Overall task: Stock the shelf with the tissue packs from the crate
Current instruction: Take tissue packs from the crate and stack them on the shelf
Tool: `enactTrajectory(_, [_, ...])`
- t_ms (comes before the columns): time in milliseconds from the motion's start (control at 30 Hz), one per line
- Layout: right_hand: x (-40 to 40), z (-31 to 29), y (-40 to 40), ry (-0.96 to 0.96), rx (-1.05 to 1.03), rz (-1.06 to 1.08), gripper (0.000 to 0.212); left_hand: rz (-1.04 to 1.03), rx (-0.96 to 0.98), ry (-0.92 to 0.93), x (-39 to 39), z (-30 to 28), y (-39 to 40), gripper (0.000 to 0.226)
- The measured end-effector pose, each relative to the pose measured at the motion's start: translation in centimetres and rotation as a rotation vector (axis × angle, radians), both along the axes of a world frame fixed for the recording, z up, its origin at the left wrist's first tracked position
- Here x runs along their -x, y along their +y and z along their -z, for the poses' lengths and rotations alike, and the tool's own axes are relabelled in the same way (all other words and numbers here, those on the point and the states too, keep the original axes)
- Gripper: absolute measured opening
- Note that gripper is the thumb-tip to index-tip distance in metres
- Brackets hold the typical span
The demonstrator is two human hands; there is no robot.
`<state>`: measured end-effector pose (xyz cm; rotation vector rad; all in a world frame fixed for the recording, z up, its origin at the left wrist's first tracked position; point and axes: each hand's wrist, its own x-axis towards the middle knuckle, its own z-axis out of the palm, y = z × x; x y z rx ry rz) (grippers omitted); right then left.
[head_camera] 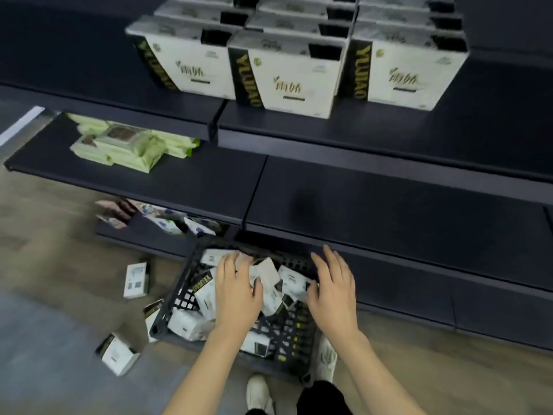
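Black plastic crate (185,290) sits on the floor at the near edge of the dark shelving (389,205), heaped with white tissue packs (267,275). Both hands reach over it: left hand (238,290) lies on the packs, fingers apart and straight; right hand (333,287) hovers at the crate's right side, fingers spread, holding nothing. Three loose packs (136,280) lie on the floor to the left.

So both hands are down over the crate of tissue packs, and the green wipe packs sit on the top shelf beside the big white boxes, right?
Not quite. The head view shows the green wipe packs on the middle shelf, one level below the big white boxes. The rest holds: left hand and right hand are over the crate of tissue packs.
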<state>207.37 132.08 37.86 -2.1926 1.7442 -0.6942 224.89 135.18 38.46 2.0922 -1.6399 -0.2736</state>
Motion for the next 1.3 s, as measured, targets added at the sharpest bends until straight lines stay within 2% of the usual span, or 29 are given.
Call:
enactTrajectory(267, [-1.2,8.4,2.8,0.106,-0.253,-0.073,0.061,-0.007,-0.264,-0.015,-0.9,7.5,1.7,0.048])
enactTrajectory(500, [-3.4,14.6,2.6,0.152,-0.373,-0.11,0.064,0.063,-0.323,-0.05,-1.1,13.3,-0.2,0.06])
enactTrajectory(700, [-4.9,19.8,1.5,0.201,-0.383,-0.158,0.069,0.119,-0.382,-0.064,-2.1,19.1,-2.1,0.082])
enactTrajectory(900, [-5.7,24.6,0.3,0.245,-0.434,-0.156,0.068,0.129,-0.49,-0.101,-2.2,23.2,-4.2,0.092])
enactTrajectory(1300, [-5.1,28.9,-3.2,0.312,-0.479,-0.163,0.063,0.081,-0.59,-0.137,-1.7,30.7,-8.3,0.12])
